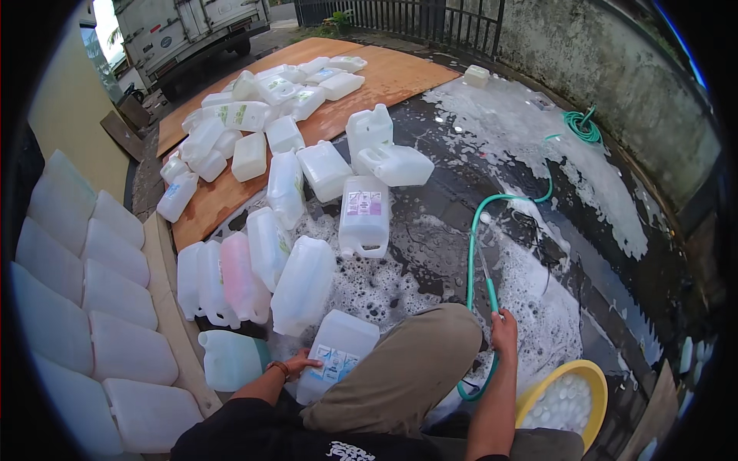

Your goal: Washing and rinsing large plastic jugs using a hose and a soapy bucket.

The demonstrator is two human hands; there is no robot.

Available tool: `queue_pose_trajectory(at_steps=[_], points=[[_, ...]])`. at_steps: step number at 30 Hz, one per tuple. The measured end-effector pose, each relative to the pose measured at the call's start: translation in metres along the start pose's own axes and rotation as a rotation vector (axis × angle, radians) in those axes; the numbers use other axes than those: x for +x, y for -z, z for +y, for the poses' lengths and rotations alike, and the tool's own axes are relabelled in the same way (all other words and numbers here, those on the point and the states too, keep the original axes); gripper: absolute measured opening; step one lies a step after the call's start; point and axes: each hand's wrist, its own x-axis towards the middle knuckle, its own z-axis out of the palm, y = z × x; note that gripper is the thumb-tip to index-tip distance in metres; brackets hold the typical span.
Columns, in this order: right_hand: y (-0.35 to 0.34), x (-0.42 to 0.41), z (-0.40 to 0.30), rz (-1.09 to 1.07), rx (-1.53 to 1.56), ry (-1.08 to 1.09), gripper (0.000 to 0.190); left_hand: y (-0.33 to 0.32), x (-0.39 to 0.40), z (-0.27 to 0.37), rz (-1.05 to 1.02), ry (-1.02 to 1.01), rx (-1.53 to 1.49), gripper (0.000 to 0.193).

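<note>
My left hand (297, 365) is on the side of a translucent plastic jerrycan (349, 340) with a blue label, beside my bent knee; its thumb lies on the label. Next to that hand lies a jerrycan with a greenish tint (230, 360). My right hand (504, 331) grips a green garden hose (492, 294), whose end points away from me over the foamy ground, with water coming out. Past my left hand, several jerrycans, a pink one (245, 279) among them, stand close together. One with a purple label (364, 216) lies farther off.
Jerrycans are heaped on brown plywood sheets (398, 72). More stand in rows along a ledge (173, 299) at left. A yellow basin (599, 392) of white caps is at lower right. The hose coil (582, 128) lies near the concrete wall (605, 75); a truck (190, 34) stands behind.
</note>
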Motion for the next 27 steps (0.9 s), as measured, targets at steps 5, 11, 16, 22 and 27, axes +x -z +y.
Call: queue_pose_trajectory(at_steps=[5, 11, 16, 22, 27], points=[[0.025, -0.012, -0.026, -0.005, 0.042, -0.034, 0.036, -0.06, -0.027, 0.133, -0.21, -0.125, 0.266, 0.103], [0.041, -0.06, -0.144, -0.094, 0.177, 0.059, 0.037, -0.162, -0.057, 0.354, 0.314, -0.937, 0.527, 0.108], [0.041, -0.084, -0.186, 0.11, 0.154, 0.341, 0.039, -0.304, -0.051, 0.523, 0.154, -1.075, 0.081, 0.103], [0.012, -0.102, -0.216, 0.152, 0.158, 0.486, 0.038, -0.365, 0.016, 0.607, 0.165, -1.119, -0.075, 0.092], [0.033, -0.085, -0.175, 0.207, 0.043, 0.485, 0.037, -0.444, -0.016, 0.576, -0.289, -0.801, -0.472, 0.069]])
